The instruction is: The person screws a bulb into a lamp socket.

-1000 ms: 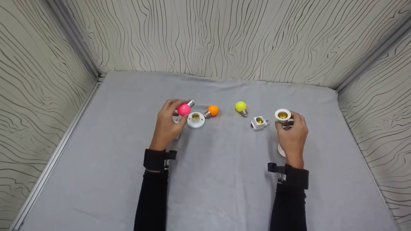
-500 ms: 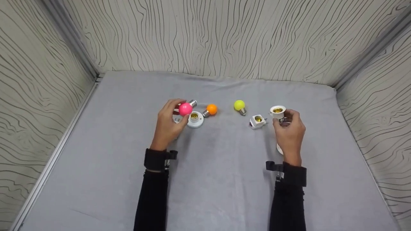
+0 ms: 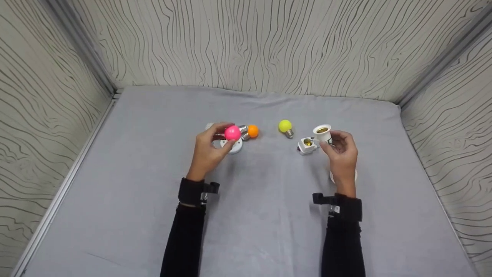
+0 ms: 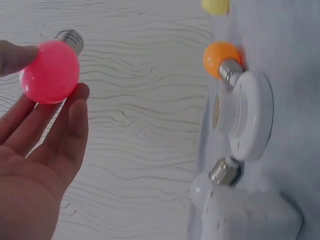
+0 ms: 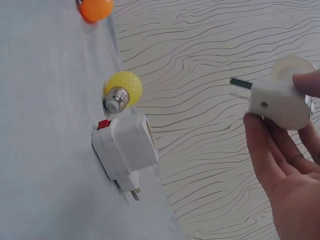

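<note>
1. The left hand (image 3: 207, 152) is left of the yellow bulb (image 3: 285, 126) and nearer the person. It grasps the pink bulb (image 3: 232, 133), thumb on the near side, fingertips bent round the far side.
2. The pink bulb is held above the cloth (image 3: 261, 215), left of the yellow bulb, its metal screw end pointing away from the palm towards the yellow bulb's side.
3. The left forearm, in a black sleeve (image 3: 182, 242), slants inward from the lower edge; the hand carries on that lean towards the yellow bulb.
4. The right hand (image 3: 343, 156) is right of the yellow bulb and nearer the person. Its thumb and curled fingers grip a white lamp holder (image 3: 323, 134).
5. The lamp holder is raised to the right of the yellow bulb, its brass-lined mouth facing up; in the right wrist view two prongs (image 5: 241, 83) jut from its body.
6. The right forearm reaches almost straight forward, the hand bending slightly towards the yellow bulb's side.
7. The orange bulb (image 3: 253, 131) and a round white socket (image 3: 233, 147) lie left of the yellow bulb; a boxy white socket (image 3: 306, 147) sits just to its right, nearer the person.
</note>
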A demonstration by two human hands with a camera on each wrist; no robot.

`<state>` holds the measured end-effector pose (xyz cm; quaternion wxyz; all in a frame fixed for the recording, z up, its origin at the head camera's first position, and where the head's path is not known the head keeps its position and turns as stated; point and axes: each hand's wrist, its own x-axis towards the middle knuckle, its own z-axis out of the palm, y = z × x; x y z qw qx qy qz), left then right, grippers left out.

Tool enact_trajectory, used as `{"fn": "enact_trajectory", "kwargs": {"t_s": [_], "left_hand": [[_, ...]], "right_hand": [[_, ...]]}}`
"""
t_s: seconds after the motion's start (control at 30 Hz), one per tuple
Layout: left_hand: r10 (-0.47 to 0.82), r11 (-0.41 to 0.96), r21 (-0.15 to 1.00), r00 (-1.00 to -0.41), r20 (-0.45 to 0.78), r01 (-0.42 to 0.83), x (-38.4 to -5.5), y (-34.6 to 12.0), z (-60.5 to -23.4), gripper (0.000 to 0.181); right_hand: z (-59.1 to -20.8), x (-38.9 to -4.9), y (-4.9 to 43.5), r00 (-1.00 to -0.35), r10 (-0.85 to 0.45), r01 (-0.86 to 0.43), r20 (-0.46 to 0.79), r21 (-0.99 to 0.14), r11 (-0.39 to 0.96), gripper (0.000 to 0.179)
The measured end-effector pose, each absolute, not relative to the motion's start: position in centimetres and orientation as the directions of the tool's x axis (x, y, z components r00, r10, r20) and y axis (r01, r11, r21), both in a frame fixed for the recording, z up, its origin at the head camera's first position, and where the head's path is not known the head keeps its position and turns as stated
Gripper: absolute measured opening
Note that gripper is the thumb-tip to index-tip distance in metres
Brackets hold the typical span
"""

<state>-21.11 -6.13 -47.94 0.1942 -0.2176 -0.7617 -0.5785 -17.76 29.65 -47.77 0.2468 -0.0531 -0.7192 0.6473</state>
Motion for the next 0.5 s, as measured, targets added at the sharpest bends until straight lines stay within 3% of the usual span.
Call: {"fn": "enact_trajectory", "kwargs": {"t_s": [0.27,0.5], "left_hand": [[0.216,0.126,0.805,-0.808,0.548,0.58,-20.7,-4.0,-48.1,0.043],[0.27,0.135,0.787,-0.787,0.555,0.602,-20.5,-3.1,-48.4,0.043]], "right_hand": [[-48.2,-17.9,28.9,-0.93,0.26,-0.23,0.261,-0.963,0.143,0.037],[-48.6,-18.0,27.8,-0.955,0.124,-0.241,0.269,-0.949,0.203,0.037]]}}
